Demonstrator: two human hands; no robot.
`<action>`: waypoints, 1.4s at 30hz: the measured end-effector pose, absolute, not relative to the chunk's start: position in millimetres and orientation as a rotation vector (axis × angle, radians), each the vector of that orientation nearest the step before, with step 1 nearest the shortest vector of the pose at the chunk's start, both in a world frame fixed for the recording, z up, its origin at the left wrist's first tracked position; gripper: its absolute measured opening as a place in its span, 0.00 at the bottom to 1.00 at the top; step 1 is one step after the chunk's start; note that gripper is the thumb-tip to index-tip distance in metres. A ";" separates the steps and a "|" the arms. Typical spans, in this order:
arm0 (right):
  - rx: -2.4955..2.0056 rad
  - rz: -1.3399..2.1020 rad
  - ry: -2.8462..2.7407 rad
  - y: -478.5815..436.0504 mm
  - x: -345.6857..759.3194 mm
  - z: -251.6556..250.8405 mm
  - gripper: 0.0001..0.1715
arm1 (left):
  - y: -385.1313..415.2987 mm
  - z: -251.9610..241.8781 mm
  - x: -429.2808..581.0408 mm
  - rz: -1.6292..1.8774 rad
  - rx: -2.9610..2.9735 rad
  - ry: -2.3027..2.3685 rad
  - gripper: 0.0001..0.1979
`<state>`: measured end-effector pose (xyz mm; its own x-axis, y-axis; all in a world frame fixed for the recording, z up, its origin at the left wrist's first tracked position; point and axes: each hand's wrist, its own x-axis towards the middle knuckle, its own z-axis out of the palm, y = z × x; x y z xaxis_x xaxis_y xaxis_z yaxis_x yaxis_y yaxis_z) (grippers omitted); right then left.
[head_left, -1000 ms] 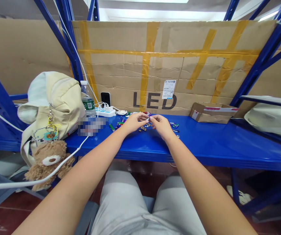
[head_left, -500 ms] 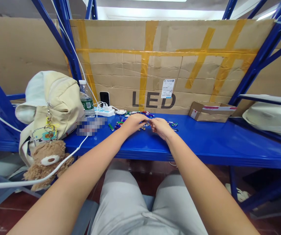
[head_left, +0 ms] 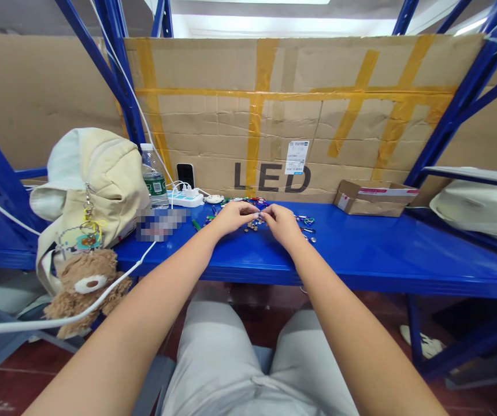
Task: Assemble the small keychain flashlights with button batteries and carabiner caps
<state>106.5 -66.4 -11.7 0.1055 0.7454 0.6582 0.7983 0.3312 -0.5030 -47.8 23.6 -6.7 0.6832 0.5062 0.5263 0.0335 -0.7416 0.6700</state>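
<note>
Handwork looks under way at a blue table [head_left: 361, 248], with small gold-colored pieces [head_left: 252, 226] left loose near the center of the frame; how much is done, the view does not show. A person's 2 hands, left hand [head_left: 233, 217] and right hand [head_left: 284, 224], meet at narrowed fingertips just above those pieces; whether they pinch a part cannot be told. A green carabiner-like clip [head_left: 310, 221] lies just right of the right hand.

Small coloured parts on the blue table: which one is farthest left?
The slim green part, left of the left hand; the other small parts lie farther right.
</note>
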 end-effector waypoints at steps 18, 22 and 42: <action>-1.460 0.408 -1.445 -63.7 106.0 -12.5 0.08 | 18.0 -3.4 -46.6 1.106 2.577 0.394 0.10; -1.413 -0.010 -1.673 -61.7 107.3 -15.4 0.06 | 23.8 -7.2 -44.5 1.035 2.296 0.407 0.13; -1.562 -0.030 -1.732 -75.5 105.8 -9.8 0.13 | 16.7 -4.8 -48.2 1.083 2.616 0.335 0.09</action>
